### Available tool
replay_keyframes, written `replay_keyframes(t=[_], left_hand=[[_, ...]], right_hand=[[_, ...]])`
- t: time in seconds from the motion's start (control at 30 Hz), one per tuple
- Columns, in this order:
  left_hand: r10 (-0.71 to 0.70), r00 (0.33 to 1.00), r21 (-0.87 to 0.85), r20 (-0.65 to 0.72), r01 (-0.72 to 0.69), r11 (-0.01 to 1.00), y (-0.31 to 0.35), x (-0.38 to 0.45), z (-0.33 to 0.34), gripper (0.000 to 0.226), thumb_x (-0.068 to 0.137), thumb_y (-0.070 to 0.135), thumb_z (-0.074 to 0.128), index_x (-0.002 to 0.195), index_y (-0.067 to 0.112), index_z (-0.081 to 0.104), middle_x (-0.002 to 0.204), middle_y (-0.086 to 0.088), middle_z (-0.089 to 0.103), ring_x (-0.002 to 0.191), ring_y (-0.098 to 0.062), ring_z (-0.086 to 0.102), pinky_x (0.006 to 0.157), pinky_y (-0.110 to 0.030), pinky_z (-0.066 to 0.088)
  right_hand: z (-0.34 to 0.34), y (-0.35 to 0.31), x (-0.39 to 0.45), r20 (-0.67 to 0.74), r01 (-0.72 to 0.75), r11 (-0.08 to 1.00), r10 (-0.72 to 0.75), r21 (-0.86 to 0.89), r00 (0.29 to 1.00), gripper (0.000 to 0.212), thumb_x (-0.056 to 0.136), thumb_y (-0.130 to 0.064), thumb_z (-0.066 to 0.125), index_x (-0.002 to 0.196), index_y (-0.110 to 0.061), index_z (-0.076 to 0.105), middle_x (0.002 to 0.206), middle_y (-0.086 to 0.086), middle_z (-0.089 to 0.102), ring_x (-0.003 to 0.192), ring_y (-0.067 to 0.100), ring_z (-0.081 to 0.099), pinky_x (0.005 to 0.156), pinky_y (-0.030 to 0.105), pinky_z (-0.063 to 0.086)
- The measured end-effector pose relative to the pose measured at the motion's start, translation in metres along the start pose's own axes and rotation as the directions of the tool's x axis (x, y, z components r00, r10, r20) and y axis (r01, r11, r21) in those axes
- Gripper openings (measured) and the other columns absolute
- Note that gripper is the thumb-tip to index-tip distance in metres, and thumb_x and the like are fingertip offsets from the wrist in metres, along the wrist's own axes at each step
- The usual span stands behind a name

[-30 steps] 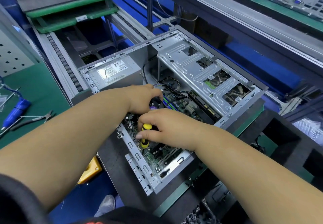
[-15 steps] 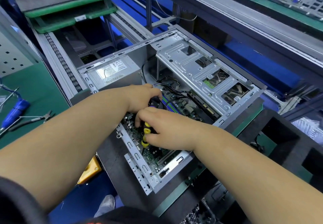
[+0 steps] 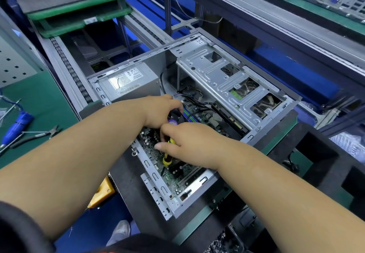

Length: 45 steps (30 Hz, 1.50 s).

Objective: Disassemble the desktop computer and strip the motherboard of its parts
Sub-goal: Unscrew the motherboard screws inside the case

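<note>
Pinching the yellow-and-black screwdriver (image 3: 167, 154) upright, the right hand (image 3: 189, 144) should keep it square on the motherboard (image 3: 175, 171) while the left hand (image 3: 160, 112), at 11 o'clock, grips the cooler fan (image 3: 174, 117).

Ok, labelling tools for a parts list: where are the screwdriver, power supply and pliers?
screwdriver (image 3: 167, 159): head view, yellow-black handle below the fingers.
power supply (image 3: 128, 82): head view, top label.
pliers (image 3: 37, 135): head view, handles near the pivot.

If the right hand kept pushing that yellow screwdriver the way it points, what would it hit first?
Most likely the motherboard: the right hand angles the screwdriver down into it. Its tip is too small to place exactly.
</note>
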<state>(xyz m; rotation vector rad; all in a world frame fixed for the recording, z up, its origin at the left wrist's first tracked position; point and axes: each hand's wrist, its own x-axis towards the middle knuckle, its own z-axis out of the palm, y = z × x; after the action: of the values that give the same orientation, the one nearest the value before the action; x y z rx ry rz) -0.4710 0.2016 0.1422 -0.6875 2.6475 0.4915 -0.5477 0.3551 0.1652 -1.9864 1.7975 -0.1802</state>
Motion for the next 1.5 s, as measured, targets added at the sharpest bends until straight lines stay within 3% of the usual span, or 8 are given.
replay_keyframes(t=[0.17, 0.33, 0.53, 0.7, 1.07, 1.2, 1.37, 1.5], left_hand=[[-0.002, 1.0, -0.014, 0.006, 0.002, 1.0, 0.0, 0.001, 0.0, 0.056, 0.081, 0.023, 0.068, 0.132, 0.036, 0.045, 0.129, 0.003, 0.042, 0.112, -0.022, 0.051, 0.099, -0.038, 0.039], [0.005, 1.0, -0.016, -0.003, -0.005, 1.0, 0.001, 0.0, 0.001, 0.056, 0.08, 0.028, 0.07, 0.131, 0.036, 0.046, 0.128, 0.002, 0.043, 0.111, -0.021, 0.051, 0.099, -0.039, 0.038], [0.007, 1.0, -0.001, 0.009, -0.007, 1.0, 0.002, -0.001, -0.001, 0.052, 0.085, 0.022, 0.063, 0.133, 0.034, 0.045, 0.13, 0.0, 0.042, 0.113, -0.022, 0.051, 0.101, -0.041, 0.038], [0.005, 1.0, 0.011, 0.007, -0.005, 1.0, 0.002, -0.001, -0.001, 0.053, 0.086, 0.024, 0.064, 0.134, 0.035, 0.044, 0.131, 0.001, 0.042, 0.113, -0.022, 0.052, 0.101, -0.042, 0.039], [0.032, 0.999, 0.013, 0.03, -0.032, 0.999, -0.001, 0.0, -0.003, 0.053, 0.087, 0.023, 0.062, 0.134, 0.034, 0.043, 0.131, -0.001, 0.041, 0.116, -0.024, 0.05, 0.103, -0.042, 0.037], [0.091, 0.994, 0.049, 0.058, -0.093, 0.994, 0.0, 0.001, -0.004, 0.061, 0.079, 0.025, 0.069, 0.134, 0.027, 0.044, 0.125, -0.005, 0.045, 0.116, -0.025, 0.048, 0.099, -0.041, 0.042], [0.111, 0.981, -0.062, -0.16, -0.122, 0.991, -0.003, 0.003, 0.0, 0.018, 0.077, 0.042, 0.067, 0.086, 0.046, 0.051, 0.105, 0.001, 0.052, 0.103, -0.022, 0.054, 0.089, -0.04, 0.046], [0.077, 0.948, -0.026, -0.308, -0.089, 0.996, -0.012, 0.008, 0.003, 0.025, 0.09, 0.039, 0.058, 0.112, 0.03, 0.064, 0.111, 0.002, 0.057, 0.108, -0.022, 0.055, 0.092, -0.036, 0.044]], right_hand=[[-0.004, -0.001, -0.003, 0.058, 0.052, 0.972, -0.067, 0.229, 0.996, 0.027, 0.081, -0.017, 0.063, 0.105, -0.018, 0.053, 0.085, -0.009, 0.047, 0.069, 0.008, 0.045, 0.059, 0.024, 0.033], [-0.002, -0.001, -0.001, 0.05, 0.021, 0.996, -0.025, 0.09, 0.998, 0.026, 0.094, -0.046, 0.054, 0.1, -0.021, 0.052, 0.073, -0.006, 0.049, 0.068, 0.017, 0.05, 0.063, 0.036, 0.04], [-0.003, -0.002, -0.003, 0.049, 0.101, 0.969, -0.115, 0.224, 0.992, 0.028, 0.079, -0.011, 0.065, 0.106, -0.015, 0.058, 0.098, -0.002, 0.048, 0.083, 0.018, 0.049, 0.076, 0.032, 0.042], [-0.003, 0.0, -0.001, 0.056, 0.089, 0.973, -0.104, 0.215, 0.993, 0.022, 0.091, -0.026, 0.063, 0.109, -0.015, 0.056, 0.105, -0.003, 0.048, 0.075, 0.01, 0.045, 0.079, 0.035, 0.043], [-0.003, 0.003, -0.001, -0.045, 0.129, 0.943, -0.121, 0.307, 0.992, 0.021, 0.086, -0.011, 0.067, 0.105, -0.013, 0.059, 0.098, -0.008, 0.047, 0.077, -0.007, 0.043, 0.068, 0.007, 0.033], [-0.008, 0.004, -0.003, -0.158, 0.122, 0.924, -0.068, 0.362, 0.985, 0.019, 0.082, -0.006, 0.065, 0.1, -0.014, 0.061, 0.091, -0.011, 0.05, 0.081, 0.002, 0.044, 0.071, 0.017, 0.035], [-0.02, 0.009, -0.015, -0.442, 0.128, 0.833, 0.149, 0.539, 0.885, 0.018, 0.071, -0.004, 0.057, 0.085, -0.016, 0.058, 0.076, -0.006, 0.052, 0.065, 0.01, 0.045, 0.057, 0.024, 0.037], [-0.028, 0.013, -0.027, -0.585, 0.089, 0.779, 0.385, 0.621, 0.713, 0.018, 0.07, -0.009, 0.053, 0.081, -0.022, 0.056, 0.07, -0.01, 0.052, 0.06, 0.015, 0.048, 0.055, 0.028, 0.041]])
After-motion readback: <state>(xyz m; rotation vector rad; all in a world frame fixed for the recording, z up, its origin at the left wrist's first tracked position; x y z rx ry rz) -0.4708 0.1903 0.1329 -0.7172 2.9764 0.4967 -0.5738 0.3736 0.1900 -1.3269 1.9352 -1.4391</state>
